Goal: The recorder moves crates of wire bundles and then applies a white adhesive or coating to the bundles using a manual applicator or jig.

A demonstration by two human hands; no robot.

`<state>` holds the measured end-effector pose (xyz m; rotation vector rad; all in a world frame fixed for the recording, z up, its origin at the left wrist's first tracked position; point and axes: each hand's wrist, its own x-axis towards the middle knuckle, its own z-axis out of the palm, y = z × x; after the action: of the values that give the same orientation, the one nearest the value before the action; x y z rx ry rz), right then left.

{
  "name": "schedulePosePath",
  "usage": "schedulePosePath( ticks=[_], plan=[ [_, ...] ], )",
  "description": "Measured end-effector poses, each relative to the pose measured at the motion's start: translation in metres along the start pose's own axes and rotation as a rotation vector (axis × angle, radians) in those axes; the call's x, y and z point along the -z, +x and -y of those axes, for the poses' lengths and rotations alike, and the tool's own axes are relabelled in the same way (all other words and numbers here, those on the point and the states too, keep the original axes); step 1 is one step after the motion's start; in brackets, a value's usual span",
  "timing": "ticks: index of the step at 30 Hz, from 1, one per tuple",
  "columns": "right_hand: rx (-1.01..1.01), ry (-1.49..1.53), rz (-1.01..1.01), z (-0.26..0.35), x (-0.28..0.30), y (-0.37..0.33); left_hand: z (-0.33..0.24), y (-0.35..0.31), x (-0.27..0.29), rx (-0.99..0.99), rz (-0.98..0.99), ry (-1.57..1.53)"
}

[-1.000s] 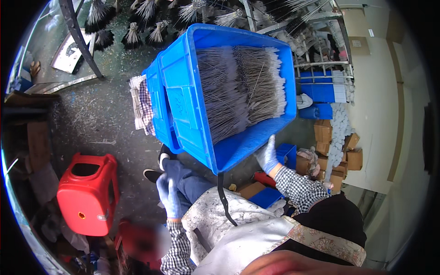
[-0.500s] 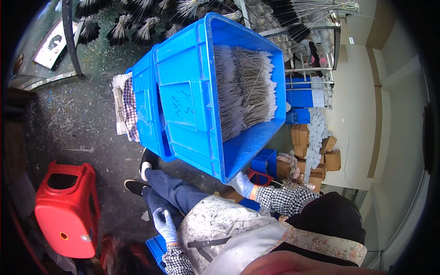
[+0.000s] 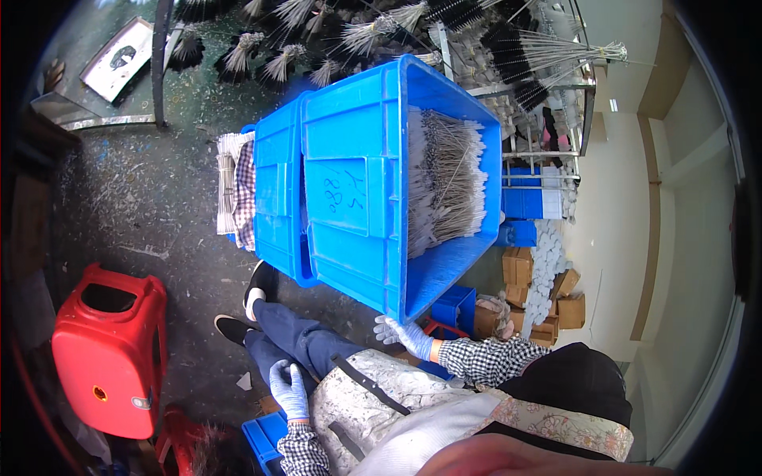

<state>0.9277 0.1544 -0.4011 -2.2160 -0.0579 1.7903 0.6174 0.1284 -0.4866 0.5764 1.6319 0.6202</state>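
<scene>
My left hand [image 3: 290, 390], in a pale blue glove, hangs in front of my dark trousers. Its fingers are loosely curled and apart, with nothing in them. My right hand [image 3: 406, 335], gloved the same way, is at the lower corner of a large blue plastic crate [image 3: 341, 238]. Its fingers stretch out, and whether it touches the rim I cannot tell. Inside the crate lie many thin wire-stemmed brushes [image 3: 456, 174] with white bristles. A second blue crate [image 3: 274, 182] sits against the base of the first.
A red plastic stool [image 3: 107, 357] is at the left. Bundles of black wire brushes [image 3: 238, 54] line the far side, and a metal rack [image 3: 587, 103] holds more. Cardboard boxes [image 3: 517, 266] are piled at the right. A bundle of pale rods [image 3: 227, 182] lies beside the second crate.
Both crates now appear further right and slightly lower in view. My right hand's fingers have come out from beside the crate corner and extend leftward. My left hand is almost unchanged.
</scene>
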Motion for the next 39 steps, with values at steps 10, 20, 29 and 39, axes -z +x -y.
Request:
schedulePosePath(
  ticks=[10, 20, 29, 39],
  plan=[
    [0.066, -0.202, 0.043, 0.002, -0.015, -0.013, -0.011, -0.003, 0.014, -0.049, -0.061, -0.020],
    [0.115, -0.302, 0.115, 0.004, -0.026, -0.014, -0.027, -0.013, 0.039, -0.006, -0.067, -0.045],
    [0.211, -0.575, 0.091, 0.018, -0.048, -0.028, -0.043, 0.049, -0.014, -0.098, -0.066, -0.217],
    [0.168, -0.851, -0.150, 0.020, 0.022, 0.009, -0.034, 0.135, -0.094, -0.046, -0.012, -0.514]
  ],
)
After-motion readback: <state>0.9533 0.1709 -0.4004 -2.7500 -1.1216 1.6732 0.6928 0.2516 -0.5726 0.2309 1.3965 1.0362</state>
